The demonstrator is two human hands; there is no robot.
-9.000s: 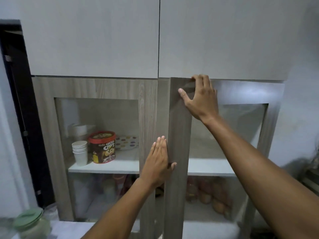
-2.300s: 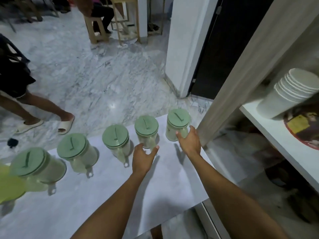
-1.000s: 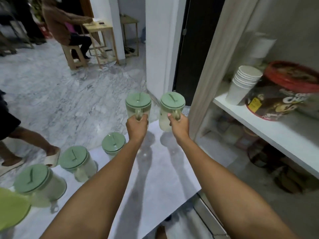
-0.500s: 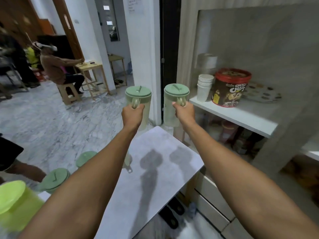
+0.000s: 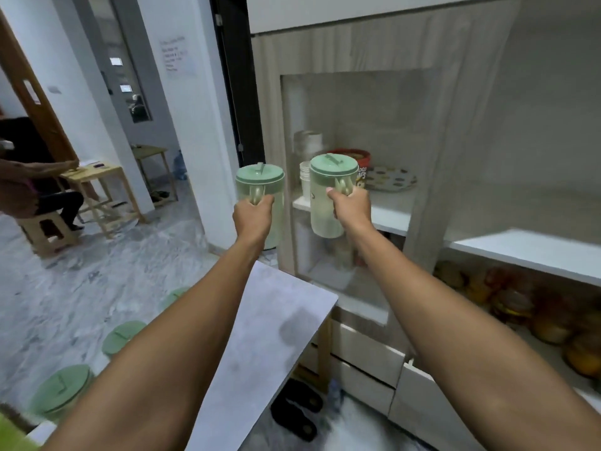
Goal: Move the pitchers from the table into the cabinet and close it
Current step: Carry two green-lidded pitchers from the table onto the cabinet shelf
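Observation:
I hold two translucent pitchers with pale green lids by their handles, lifted above the grey table [image 5: 276,320]. My left hand [image 5: 252,216] grips the left pitcher [image 5: 260,179] beside the cabinet's left edge. My right hand [image 5: 349,206] grips the right pitcher [image 5: 325,203] in front of the cabinet's glass door [image 5: 429,157], which stands shut. To the right of that door the cabinet is open, showing a bare white shelf [image 5: 527,252]. More green-lidded pitchers [image 5: 122,333] stand on the table at lower left, partly hidden by my left arm.
Behind the glass sit paper cups [image 5: 305,183], a red-lidded tub [image 5: 357,157] and a dotted plate [image 5: 390,180]. Orange jars [image 5: 520,307] fill the lower shelf. Drawers [image 5: 367,353] are below, dark sandals [image 5: 296,411] on the floor. A person [image 5: 32,190] sits far left.
Since lifting both pitchers off the table, I have raised them and carried them right toward the cabinet. My view has turned right, showing the open right half.

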